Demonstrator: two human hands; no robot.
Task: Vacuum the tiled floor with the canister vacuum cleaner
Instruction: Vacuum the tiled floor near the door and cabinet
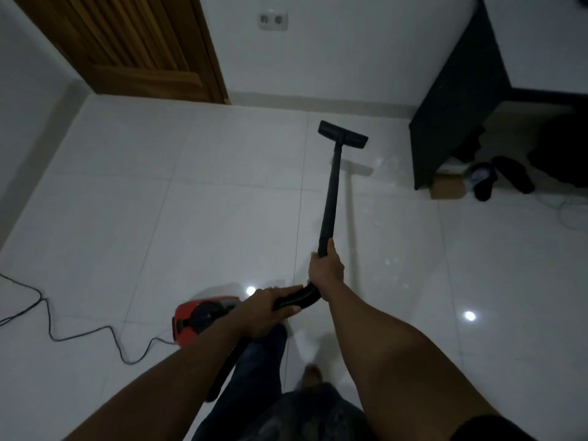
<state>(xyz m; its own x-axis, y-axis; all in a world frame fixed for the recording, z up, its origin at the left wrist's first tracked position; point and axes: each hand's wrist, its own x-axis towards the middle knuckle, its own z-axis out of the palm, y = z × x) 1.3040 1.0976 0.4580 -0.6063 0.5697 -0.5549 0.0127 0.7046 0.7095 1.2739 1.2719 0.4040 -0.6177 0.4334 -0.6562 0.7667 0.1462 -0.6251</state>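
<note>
My right hand (327, 268) grips the lower end of the black vacuum wand (331, 192), which runs forward to the flat black floor head (343, 134) resting on the white tiled floor (206, 192). My left hand (270, 308) holds the black ribbed hose (300, 297) just behind the right hand. The red canister vacuum (194, 319) sits on the floor to the left of my legs, partly hidden by my left forearm.
A black power cord (63, 335) snakes over the tiles at the left. A wooden door (136, 43) stands at the back left, a wall socket (273, 21) beside it. A dark desk (451, 100) at the right has a cardboard box (447, 187) and dark shoes (512, 173) under it.
</note>
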